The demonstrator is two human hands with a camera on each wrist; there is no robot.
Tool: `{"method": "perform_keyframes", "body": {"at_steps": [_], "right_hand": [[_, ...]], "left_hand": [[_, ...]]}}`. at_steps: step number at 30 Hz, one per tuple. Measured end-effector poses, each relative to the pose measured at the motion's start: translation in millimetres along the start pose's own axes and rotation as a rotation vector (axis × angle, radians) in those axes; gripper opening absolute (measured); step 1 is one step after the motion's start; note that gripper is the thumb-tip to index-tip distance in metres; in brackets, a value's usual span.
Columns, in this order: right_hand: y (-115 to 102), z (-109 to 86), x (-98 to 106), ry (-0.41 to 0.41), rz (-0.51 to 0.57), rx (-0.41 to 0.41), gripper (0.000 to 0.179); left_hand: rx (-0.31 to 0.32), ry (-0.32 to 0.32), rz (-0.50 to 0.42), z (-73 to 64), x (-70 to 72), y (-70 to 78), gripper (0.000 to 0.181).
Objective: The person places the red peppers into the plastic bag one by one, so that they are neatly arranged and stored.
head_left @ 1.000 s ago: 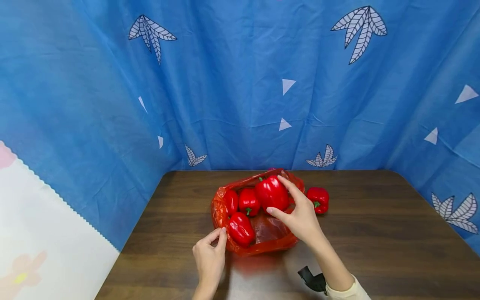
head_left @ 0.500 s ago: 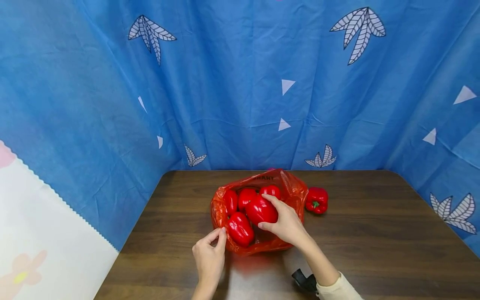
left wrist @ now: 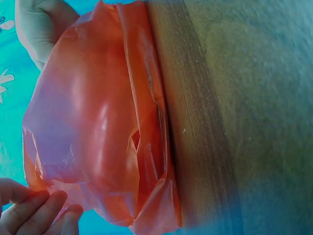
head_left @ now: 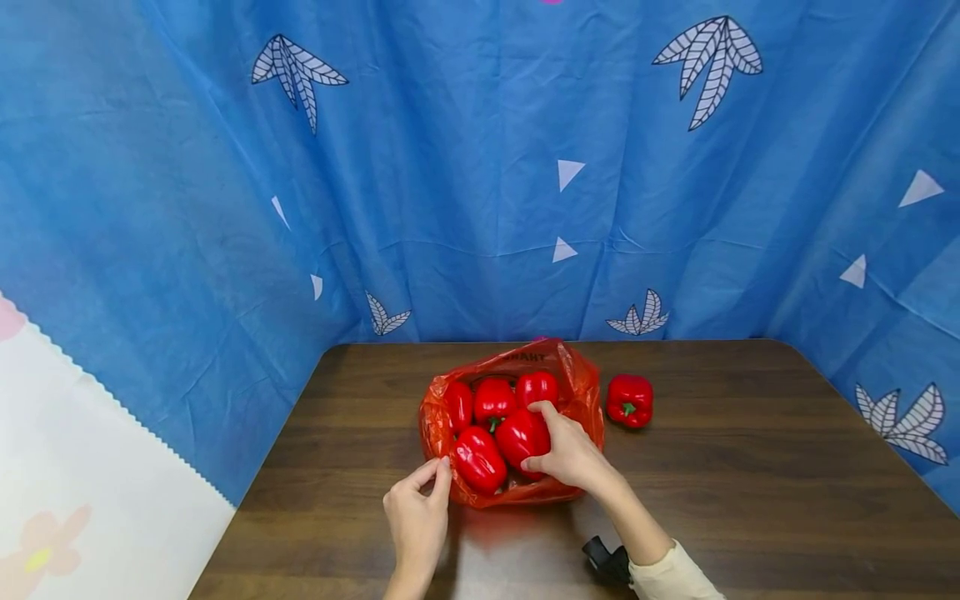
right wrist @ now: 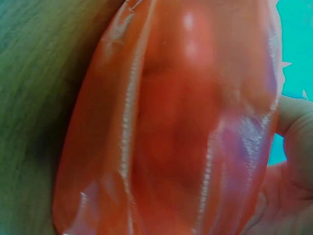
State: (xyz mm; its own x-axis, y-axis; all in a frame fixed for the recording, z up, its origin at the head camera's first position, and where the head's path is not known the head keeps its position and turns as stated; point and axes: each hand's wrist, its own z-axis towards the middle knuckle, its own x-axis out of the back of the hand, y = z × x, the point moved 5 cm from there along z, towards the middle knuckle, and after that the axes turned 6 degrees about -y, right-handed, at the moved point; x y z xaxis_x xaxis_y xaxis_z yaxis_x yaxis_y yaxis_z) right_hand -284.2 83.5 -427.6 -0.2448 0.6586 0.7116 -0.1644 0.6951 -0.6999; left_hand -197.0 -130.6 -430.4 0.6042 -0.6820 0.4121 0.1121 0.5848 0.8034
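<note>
A red plastic bag [head_left: 525,497] lies with its mouth spread on the table, several red bell peppers [head_left: 480,460] inside it. My left hand [head_left: 420,512] pinches the bag's near left rim between thumb and fingers; the left wrist view also shows those fingertips [left wrist: 39,208] on the thin plastic. Inside the bag, my right hand [head_left: 573,450] holds another bell pepper [head_left: 520,437] among the others, thumb on the near side and fingers on the far side. The bag wall hides most of that hand in the right wrist view, where part of the hand [right wrist: 293,147] shows behind the plastic.
One more red bell pepper [head_left: 630,402] sits on the wooden table [head_left: 720,467] just right of the bag. A blue patterned curtain [head_left: 450,167] hangs behind and around the table. A black device [head_left: 607,560] is at my right wrist.
My right hand has brought the held bell pepper from the bag's far right side down and toward its near middle. My left hand has kept its pinch on the rim.
</note>
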Motion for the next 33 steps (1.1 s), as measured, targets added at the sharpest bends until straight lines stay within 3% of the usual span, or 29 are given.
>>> {"method": "perform_keyframes", "body": {"at_steps": [13,17,23,28,33], "right_hand": [[2.5,0.3,-6.0,-0.031,-0.092,0.010,0.072],[-12.1,-8.3,6.4,0.004,-0.134,0.068,0.066],[-30.2,-27.1,43.9,0.069,-0.012,0.214,0.058],[-24.2,-38.1,86.4,0.251,0.080,0.274,0.051],[4.0,-40.3,123.3,0.503,0.103,0.204,0.048]], "left_hand": [[0.025,-0.019,-0.021,-0.3,-1.6,-1.6,0.008],[0.016,-0.013,-0.015,-0.1,-1.8,-1.0,0.007],[-0.002,-0.005,-0.006,0.0,-1.7,0.0,0.007],[0.003,-0.008,-0.007,0.3,-2.0,-0.7,0.006],[0.003,-0.011,-0.006,0.1,-2.4,-0.6,0.006]]}}
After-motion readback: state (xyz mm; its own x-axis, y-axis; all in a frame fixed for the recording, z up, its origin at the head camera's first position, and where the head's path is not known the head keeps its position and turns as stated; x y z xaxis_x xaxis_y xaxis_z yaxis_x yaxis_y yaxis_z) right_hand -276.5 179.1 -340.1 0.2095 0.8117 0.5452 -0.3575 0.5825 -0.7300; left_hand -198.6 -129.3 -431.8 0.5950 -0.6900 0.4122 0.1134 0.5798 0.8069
